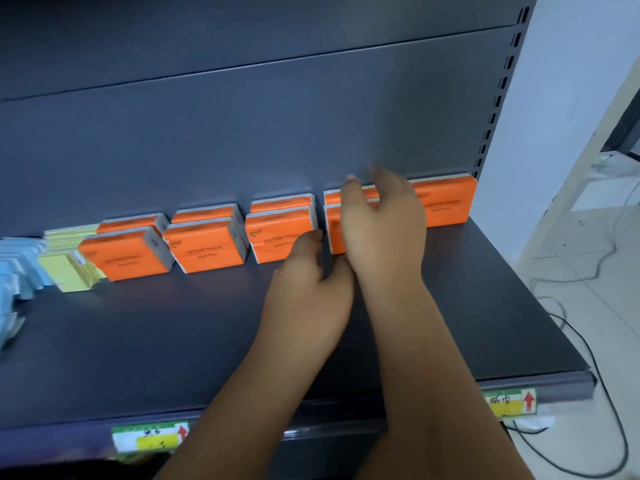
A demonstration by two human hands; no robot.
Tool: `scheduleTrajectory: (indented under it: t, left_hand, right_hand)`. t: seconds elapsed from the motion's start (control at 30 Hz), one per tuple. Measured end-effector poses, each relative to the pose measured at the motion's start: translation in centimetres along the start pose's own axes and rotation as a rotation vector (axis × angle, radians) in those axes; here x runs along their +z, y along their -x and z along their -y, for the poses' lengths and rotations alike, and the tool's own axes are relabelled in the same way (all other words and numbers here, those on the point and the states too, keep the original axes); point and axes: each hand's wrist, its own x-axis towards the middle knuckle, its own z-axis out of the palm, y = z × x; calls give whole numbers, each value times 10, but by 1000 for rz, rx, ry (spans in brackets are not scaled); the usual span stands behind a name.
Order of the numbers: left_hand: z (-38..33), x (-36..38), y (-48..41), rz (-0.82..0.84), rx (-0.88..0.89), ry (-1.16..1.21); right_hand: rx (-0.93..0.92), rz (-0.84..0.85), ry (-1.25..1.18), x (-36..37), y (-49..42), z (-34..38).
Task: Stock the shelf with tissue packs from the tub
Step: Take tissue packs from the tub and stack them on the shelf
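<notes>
tissue packs (pixel 334 226), orange, stand in a row at the back of the shelf (pixel 156 341). right hand (pixel 384 220) cups one pair with spread fingers; left hand (pixel 308 282), loosely curled, nudges its edge. best to square it gently with its neighbours.

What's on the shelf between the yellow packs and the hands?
Three stacks of orange tissue packs, seen in the head view, between the yellow packs and the left hand.

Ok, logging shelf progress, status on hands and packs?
Right hand cupped over fourth orange stack. Left hand at its front. Grip unclear. Shelf front bare.
</notes>
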Motion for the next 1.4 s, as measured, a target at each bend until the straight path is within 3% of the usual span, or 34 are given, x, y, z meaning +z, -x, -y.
scheduleTrajectory:
  t: [0.07, 0.23, 0.43, 0.77, 0.97, 1.2, 1.4]
  left_hand:
    - [11, -33, 21, -115, 47, -236]
    - [58, -133, 65, -341, 100, -783]
    - [114, -230, 130, -436, -49, -1000]
    - [209, -314, 261, -342, -496, -934]
    - [274, -324, 301, -190, -804, -697]
    - [344, -323, 328, 33, -890, -539]
    - [374, -313, 325, 147, -870, -538]
  right_hand:
    - [-151, 70, 34, 15, 20, 17]
    - [-465, 440, 179, 58, 89, 53]
    - [-696, 733, 193, 95, 180, 99]
    - [-997, 1253, 292, 143, 339, 98]
    - [-996, 1513, 503, 170, 391, 75]
    - [-1007, 1794, 812, 212, 427, 41]
    - [-1094, 1855, 880, 233, 439, 23]
